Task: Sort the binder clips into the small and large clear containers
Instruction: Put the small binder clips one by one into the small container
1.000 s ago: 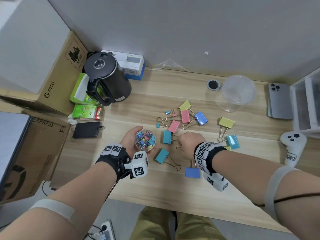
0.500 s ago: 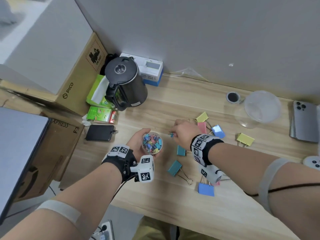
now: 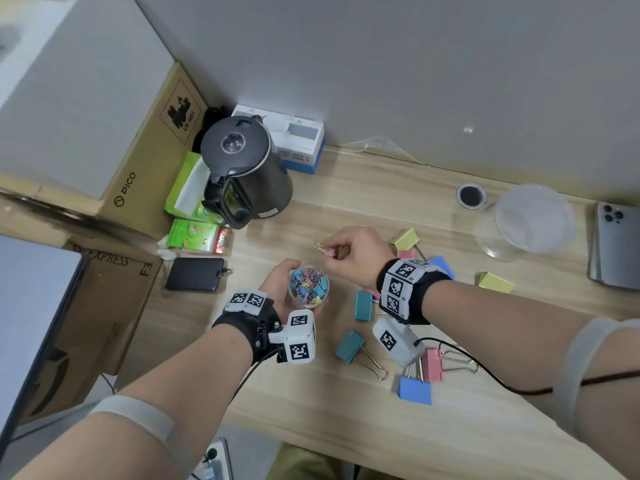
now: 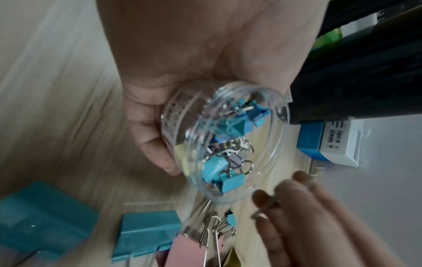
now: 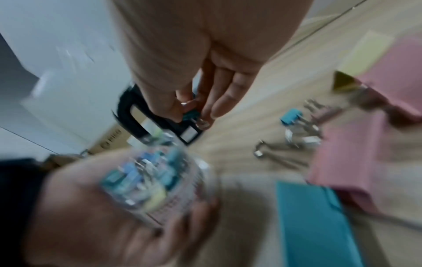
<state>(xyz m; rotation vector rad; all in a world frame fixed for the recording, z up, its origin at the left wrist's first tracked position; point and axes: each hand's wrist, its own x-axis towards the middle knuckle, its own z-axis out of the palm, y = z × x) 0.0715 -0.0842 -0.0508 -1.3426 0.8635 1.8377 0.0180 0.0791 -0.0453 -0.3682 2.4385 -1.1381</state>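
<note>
While the left hand (image 3: 277,289) grips the small clear container (image 3: 308,287) of clips, the right hand (image 3: 353,254) hovers beside it. Its fingers pinch a small pink binder clip (image 3: 330,252).

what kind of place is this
Probably an office desk corner: a wooden desk against a grey partition, with an electric kettle, shipping cartons and a phone around the loose binder clips.

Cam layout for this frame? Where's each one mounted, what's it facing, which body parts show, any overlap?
Head: on the head, looking down at the desk; both forearms, left hand holding the small container, right hand pinching a small clip.
Left wrist: looks along the palm at the small container; right fingers at the lower right.
Right wrist: blurred; looks along the fingers pinching a clip.
Shared: all show the container.
</note>
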